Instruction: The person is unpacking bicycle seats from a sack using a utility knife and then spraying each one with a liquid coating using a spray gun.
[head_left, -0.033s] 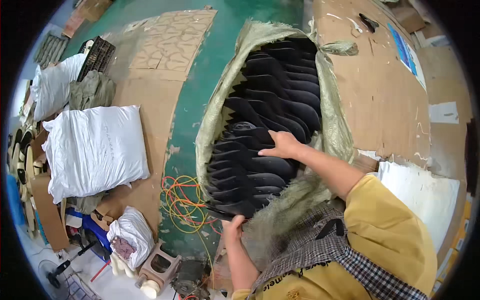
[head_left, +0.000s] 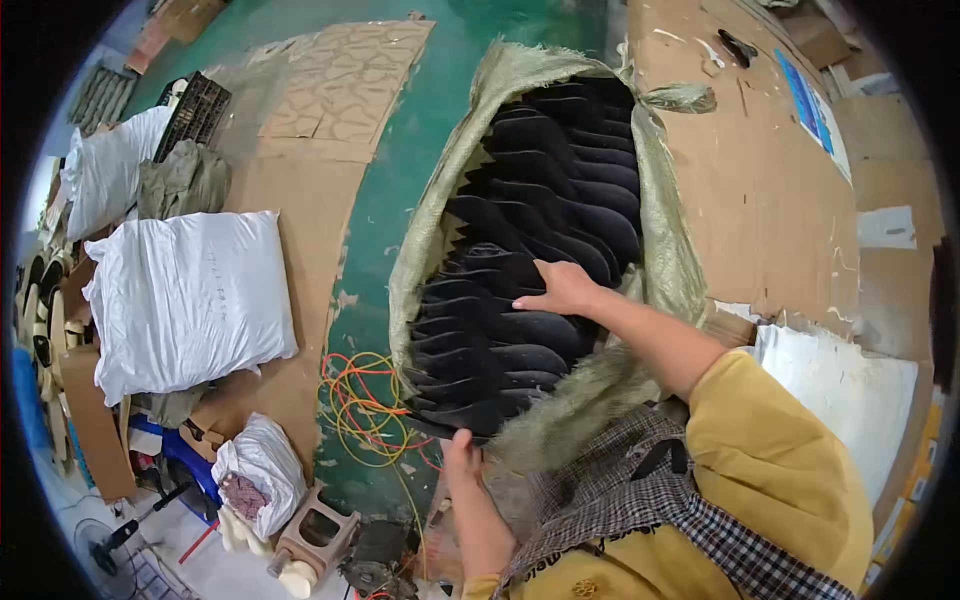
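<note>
Closest to me are my checked apron (head_left: pixel 620 460) and yellow sleeve (head_left: pixel 775 430). Just ahead, my left hand (head_left: pixel 462 462) meets the near end of the packed black sole-shaped pieces (head_left: pixel 510 345), its thumb up against their edge; its other fingers are hidden, so I cannot tell how firmly they close. My right hand (head_left: pixel 567 290) rests farther up on the same pieces, thumb and fingers spread apart rather than closed around one. The pieces overlap in rows inside an open, pale green woven sack (head_left: pixel 672 245), whose frayed near edge folds toward my apron. Left of the sack, yellow and red cords (head_left: pixel 362 425) lie tangled on the green floor (head_left: pixel 520 22). Beyond them to the left sits a plump white bag (head_left: pixel 195 300); brown cardboard (head_left: pixel 775 210) spreads on the right. Farther off at left are a dark crate (head_left: pixel 195 115) and a cardboard sheet with curved outlines (head_left: pixel 348 82).
</note>
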